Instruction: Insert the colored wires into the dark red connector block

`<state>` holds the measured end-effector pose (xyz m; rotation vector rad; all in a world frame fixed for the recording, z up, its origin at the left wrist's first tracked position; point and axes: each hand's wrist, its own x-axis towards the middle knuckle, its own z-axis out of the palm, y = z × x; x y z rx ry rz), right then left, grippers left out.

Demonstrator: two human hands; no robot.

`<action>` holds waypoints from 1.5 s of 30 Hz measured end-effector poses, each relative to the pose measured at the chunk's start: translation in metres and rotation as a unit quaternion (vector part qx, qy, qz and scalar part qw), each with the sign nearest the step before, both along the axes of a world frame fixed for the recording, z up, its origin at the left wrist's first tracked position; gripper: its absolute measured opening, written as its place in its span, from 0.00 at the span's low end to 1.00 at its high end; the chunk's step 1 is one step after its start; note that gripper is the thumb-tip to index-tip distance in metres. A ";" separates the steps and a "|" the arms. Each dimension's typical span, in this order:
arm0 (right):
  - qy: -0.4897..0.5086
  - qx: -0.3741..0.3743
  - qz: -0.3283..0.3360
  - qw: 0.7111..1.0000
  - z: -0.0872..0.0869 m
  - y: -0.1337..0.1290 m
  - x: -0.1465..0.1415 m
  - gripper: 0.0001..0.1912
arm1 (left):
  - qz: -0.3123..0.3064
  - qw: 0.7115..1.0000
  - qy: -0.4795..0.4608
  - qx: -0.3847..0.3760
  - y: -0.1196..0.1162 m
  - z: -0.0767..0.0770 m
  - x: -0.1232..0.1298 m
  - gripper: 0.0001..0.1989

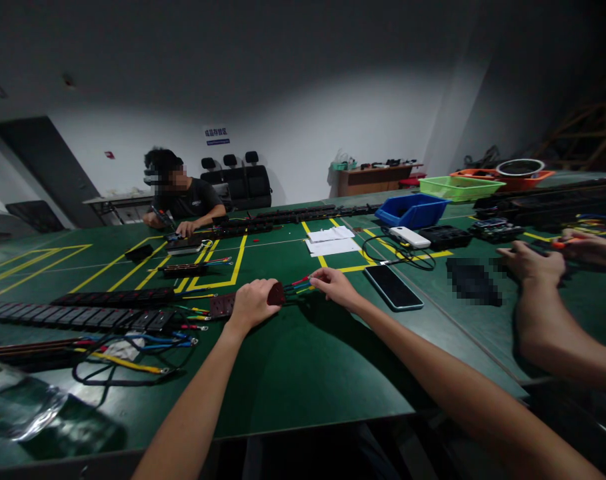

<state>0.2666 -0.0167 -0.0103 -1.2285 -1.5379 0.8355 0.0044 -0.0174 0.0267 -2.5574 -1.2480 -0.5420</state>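
My left hand (254, 305) is wrapped over a dark reddish-brown socket strip (223, 305) near the middle of the green table. Coloured wires, red, blue and yellow-green, come out of the strip's right end. My right hand (333, 285) pinches the wires (297, 285) near their tips, just right of the strip. To the left lie long black socket strips (83, 319) with wire leads ending in ring terminals. Below them are thick blue and yellow cables (127, 360) and a black cord.
A phone (395, 287) lies right of my right hand, with white papers (333, 241) and a white power bank (410, 237) behind it. Blue (413, 210) and green bins (460, 189) stand farther back. A co-worker's hands (537, 263) work at right; another person (183, 197) sits opposite. A clear bottle (27, 400) lies front left.
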 end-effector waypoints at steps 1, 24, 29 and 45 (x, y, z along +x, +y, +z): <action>0.009 0.002 -0.003 1.000 0.000 0.000 0.000 0.19 | -0.001 1.000 -0.001 -0.001 0.000 0.000 0.000 0.25; -0.216 0.201 -0.062 0.954 0.004 -0.006 0.006 0.11 | -0.023 0.999 0.011 -0.030 0.003 -0.001 -0.001 0.28; -0.216 0.186 -0.019 0.958 0.001 -0.001 0.008 0.13 | -0.030 0.999 0.002 -0.036 0.004 -0.002 -0.002 0.27; 0.104 -0.065 0.015 0.992 0.006 -0.003 0.000 0.25 | -0.014 1.000 -0.016 0.002 -0.001 0.002 0.001 0.27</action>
